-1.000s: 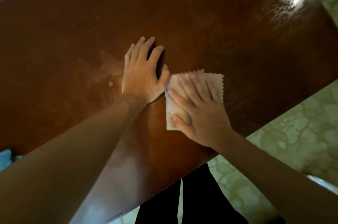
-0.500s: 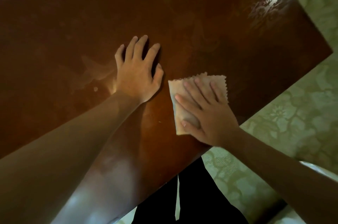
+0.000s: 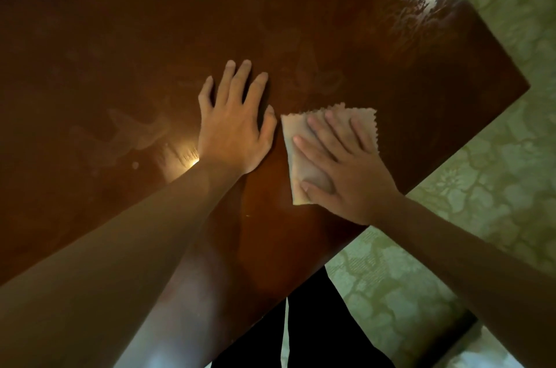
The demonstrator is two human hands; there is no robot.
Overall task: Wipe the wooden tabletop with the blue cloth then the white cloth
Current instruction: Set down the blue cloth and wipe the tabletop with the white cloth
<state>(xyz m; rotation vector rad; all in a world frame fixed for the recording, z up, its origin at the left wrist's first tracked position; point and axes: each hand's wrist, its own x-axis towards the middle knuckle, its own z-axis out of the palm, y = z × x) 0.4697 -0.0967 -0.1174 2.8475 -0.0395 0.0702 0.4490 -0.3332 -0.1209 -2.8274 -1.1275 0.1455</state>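
Your right hand (image 3: 346,169) presses flat, fingers spread, on the white cloth (image 3: 304,169) near the wooden tabletop's (image 3: 331,21) front edge. Your left hand (image 3: 233,124) rests open just beside it. Likely the second wiping step; next, sweep toward the smudges.

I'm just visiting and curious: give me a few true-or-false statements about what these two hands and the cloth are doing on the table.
1. The right hand presses flat on the white cloth. True.
2. The left hand grips the cloth. False: it lies flat on the bare tabletop, beside the cloth.
3. The cloth has a zigzag edge. True.
4. The cloth hangs over the table's edge. False: it lies wholly on the wood.
5. A blue cloth is under the left hand. False: no blue cloth shows.
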